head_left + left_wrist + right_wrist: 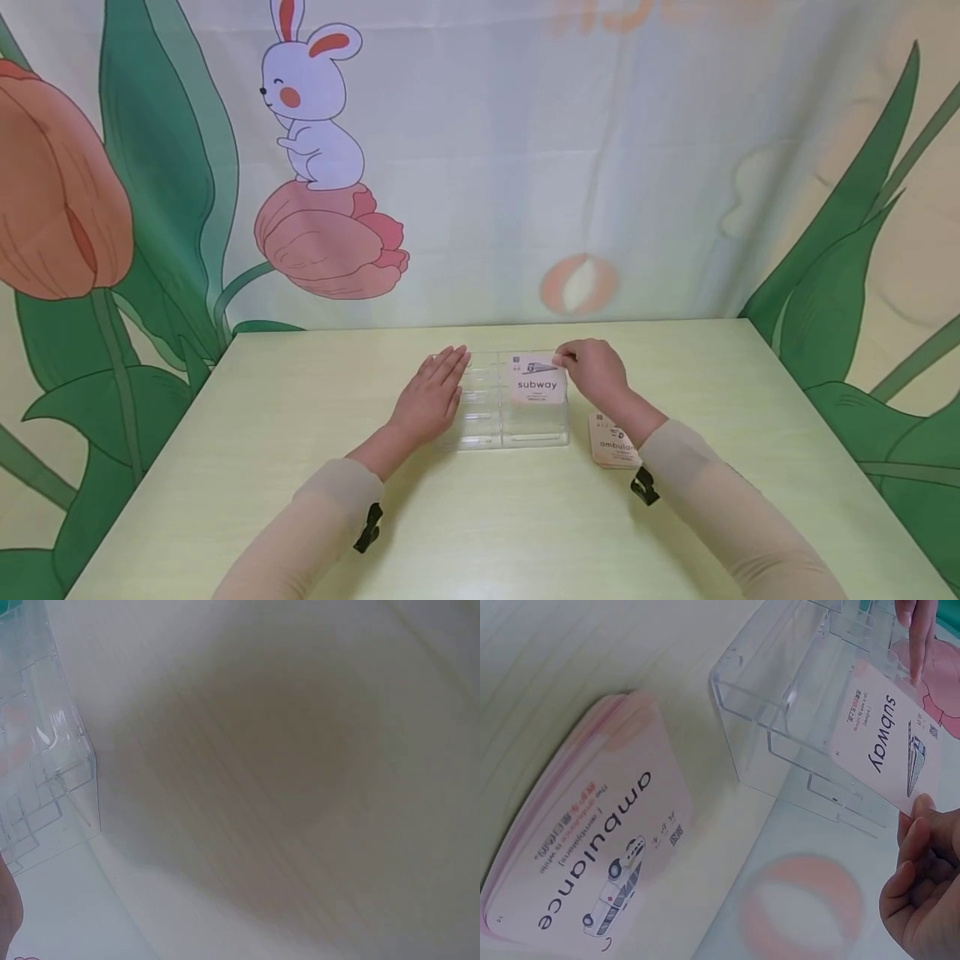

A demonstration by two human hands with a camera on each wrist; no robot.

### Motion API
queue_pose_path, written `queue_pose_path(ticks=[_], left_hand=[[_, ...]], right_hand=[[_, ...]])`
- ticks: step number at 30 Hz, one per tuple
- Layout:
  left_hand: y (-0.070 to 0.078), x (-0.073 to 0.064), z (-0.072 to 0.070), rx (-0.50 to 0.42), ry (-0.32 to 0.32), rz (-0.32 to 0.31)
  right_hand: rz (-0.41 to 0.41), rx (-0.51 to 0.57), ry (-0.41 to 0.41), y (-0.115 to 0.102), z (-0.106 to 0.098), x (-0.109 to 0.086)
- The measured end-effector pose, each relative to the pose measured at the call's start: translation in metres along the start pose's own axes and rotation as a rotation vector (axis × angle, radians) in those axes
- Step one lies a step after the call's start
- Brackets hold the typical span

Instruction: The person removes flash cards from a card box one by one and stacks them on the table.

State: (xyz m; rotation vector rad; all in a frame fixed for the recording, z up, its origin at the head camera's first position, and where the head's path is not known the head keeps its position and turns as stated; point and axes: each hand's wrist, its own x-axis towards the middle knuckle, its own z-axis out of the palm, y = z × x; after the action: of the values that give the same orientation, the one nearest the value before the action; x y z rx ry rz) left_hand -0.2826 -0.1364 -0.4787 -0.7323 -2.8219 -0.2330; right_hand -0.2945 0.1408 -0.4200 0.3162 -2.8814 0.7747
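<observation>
A flash card reading "subway" point(537, 385) stands in the upper right part of a clear plastic tiered rack point(480, 429). My right hand point(596, 371) pinches the card's upper right corner between thumb and fingers; the right wrist view shows the grip on the subway card point(885, 742) well. With its fingers straight, my left hand point(431, 398) rests at the rack's left side. A stack of cards with "ambulance" on top point(592, 847) lies on the table to the right of the rack, partly under my right forearm in the head view.
The pale table point(300, 400) ends at a printed curtain point(465, 167) with a rabbit and tulips. In the left wrist view, the edge of the clear rack point(52, 765) shows at the left, beside a shadow on the tabletop.
</observation>
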Motion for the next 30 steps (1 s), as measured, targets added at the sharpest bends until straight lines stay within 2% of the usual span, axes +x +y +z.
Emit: queue_pose_path(ticks=[30], left_hand=[[0.002,-0.001,-0.002,-0.011,-0.005,-0.007]], right_hand=[[-0.005,-0.018,0.016,-0.001,-0.022,0.003]])
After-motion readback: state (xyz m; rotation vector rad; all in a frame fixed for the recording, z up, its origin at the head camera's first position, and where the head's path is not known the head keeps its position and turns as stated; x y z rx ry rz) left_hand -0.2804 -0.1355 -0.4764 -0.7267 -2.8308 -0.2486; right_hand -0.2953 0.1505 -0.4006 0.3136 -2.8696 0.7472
